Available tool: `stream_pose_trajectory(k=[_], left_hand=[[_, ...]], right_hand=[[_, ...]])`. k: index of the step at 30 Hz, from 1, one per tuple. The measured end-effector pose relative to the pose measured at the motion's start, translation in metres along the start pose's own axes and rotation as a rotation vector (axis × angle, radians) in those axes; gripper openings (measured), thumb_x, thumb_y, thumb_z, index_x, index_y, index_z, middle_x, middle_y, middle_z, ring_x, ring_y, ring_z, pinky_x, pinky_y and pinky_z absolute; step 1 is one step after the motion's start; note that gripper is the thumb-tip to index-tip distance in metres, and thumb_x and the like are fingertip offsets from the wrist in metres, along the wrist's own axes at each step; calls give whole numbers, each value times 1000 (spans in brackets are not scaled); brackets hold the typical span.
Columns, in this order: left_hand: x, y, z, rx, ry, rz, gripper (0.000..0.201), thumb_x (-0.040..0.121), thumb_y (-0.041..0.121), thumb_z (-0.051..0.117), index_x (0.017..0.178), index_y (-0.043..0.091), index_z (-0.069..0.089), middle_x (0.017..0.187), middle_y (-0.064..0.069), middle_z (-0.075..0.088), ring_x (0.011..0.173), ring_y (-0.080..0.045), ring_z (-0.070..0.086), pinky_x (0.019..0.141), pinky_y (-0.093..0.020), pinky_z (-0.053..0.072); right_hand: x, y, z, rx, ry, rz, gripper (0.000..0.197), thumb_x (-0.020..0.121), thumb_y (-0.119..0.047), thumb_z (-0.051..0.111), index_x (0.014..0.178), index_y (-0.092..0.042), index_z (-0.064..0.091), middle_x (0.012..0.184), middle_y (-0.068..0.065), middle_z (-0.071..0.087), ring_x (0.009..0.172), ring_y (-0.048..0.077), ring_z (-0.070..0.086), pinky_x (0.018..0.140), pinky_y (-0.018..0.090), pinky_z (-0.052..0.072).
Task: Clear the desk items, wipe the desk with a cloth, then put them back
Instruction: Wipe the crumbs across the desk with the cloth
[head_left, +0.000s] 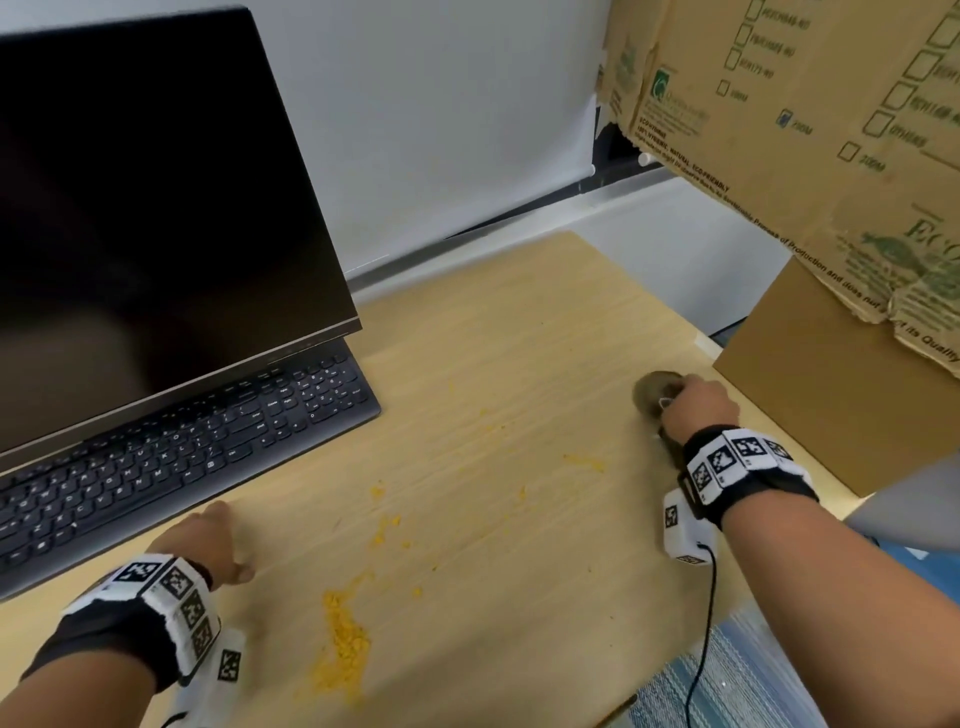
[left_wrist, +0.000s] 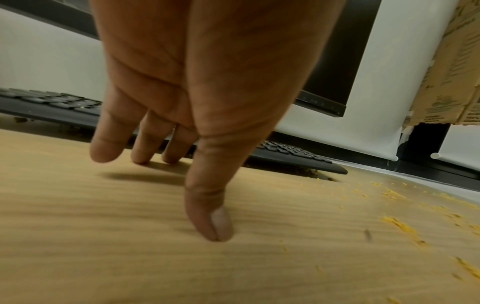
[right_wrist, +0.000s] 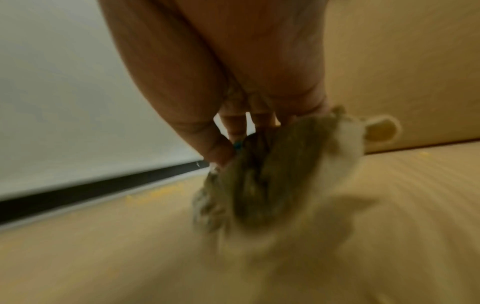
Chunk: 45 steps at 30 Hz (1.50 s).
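At 3 o'clock: cloth (head_left: 652, 393) bunched on desk (head_left: 493, 364), right hand (head_left: 698, 408) curled round it.
Handling: likely soft, light; grip the bunched middle.
At 8 o'clock: left hand (head_left: 208, 545) relaxed, fingertips (left_wrist: 168, 158) touching desk, holding nothing.
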<state>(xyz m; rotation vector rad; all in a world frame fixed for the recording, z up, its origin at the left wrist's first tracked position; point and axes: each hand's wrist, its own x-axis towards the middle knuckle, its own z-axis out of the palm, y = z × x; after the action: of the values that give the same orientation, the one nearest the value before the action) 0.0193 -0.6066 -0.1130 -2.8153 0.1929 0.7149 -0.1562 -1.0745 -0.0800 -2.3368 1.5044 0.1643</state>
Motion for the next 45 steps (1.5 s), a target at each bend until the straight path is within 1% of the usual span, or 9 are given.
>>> stream_pose_trajectory(k=[7, 14, 19, 23, 27, 31, 34, 41, 45], left_hand=[[1, 20, -11, 122, -38, -24, 75, 72, 48, 75, 129, 12, 43, 116, 4, 61, 105, -11, 60, 84, -20, 47], [5, 19, -18, 130, -44, -45, 76, 65, 52, 79, 123, 14, 48, 111, 5, 62, 102, -12, 60, 80, -21, 48], [9, 17, -17, 109, -50, -53, 82, 60, 47, 84, 124, 12, 48, 114, 1, 63, 105, -15, 61, 85, -26, 50], [13, 17, -14, 47, -72, -116, 79, 54, 45, 88, 117, 11, 54, 104, 0, 65, 97, -17, 63, 82, -26, 51], [96, -6, 31, 22, -55, -103, 107, 21, 73, 81, 112, 19, 64, 99, 5, 62, 94, -17, 60, 89, -29, 50], [93, -5, 28, 131, -120, -121, 57, 56, 41, 84, 102, 12, 68, 94, -6, 67, 88, -24, 66, 72, -29, 52], [126, -15, 50, 119, -147, -104, 88, 34, 71, 77, 109, 26, 65, 94, 10, 62, 91, -14, 58, 85, -26, 47], [19, 14, -12, 129, -35, -27, 72, 52, 58, 83, 107, 17, 62, 94, 5, 63, 92, -15, 60, 82, -24, 49], [-6, 16, -22, 62, -12, 5, 76, 62, 60, 77, 120, 16, 56, 109, 5, 63, 103, -13, 60, 84, -22, 48]], right_hand=[[-14, -26, 12, -291, -151, -217, 49, 91, -24, 60, 135, -9, 45, 137, 13, 41, 125, 31, 44, 106, 39, 38], [-43, -43, 33, 52, -294, -422, 37, 92, -5, 50, 126, -13, 62, 128, 12, 59, 113, 30, 56, 94, 31, 44], [-19, 18, 1, 239, -97, -179, 38, 87, -2, 47, 115, -20, 66, 110, 9, 67, 97, 28, 63, 89, 37, 50], [-11, 69, -16, 144, -4, 51, 41, 86, -6, 52, 125, -17, 57, 116, 14, 63, 102, 33, 61, 87, 40, 51], [-25, 84, -4, 40, -1, 61, 45, 87, -13, 54, 132, -14, 49, 124, 17, 57, 110, 36, 57, 91, 41, 50], [-52, 62, 9, 74, -60, -78, 52, 82, -12, 60, 133, -18, 52, 124, 14, 59, 108, 33, 59, 94, 38, 49], [-80, 41, 23, 48, -55, -222, 50, 86, -8, 53, 134, -22, 51, 127, 11, 58, 112, 31, 57, 96, 36, 47], [-100, 7, 45, 205, -249, -358, 44, 87, -9, 56, 130, -18, 57, 129, 6, 60, 115, 23, 57, 100, 30, 45], [-67, 3, 21, 271, -94, -281, 42, 86, -9, 55, 127, -16, 59, 121, 8, 64, 109, 26, 60, 94, 31, 47]])
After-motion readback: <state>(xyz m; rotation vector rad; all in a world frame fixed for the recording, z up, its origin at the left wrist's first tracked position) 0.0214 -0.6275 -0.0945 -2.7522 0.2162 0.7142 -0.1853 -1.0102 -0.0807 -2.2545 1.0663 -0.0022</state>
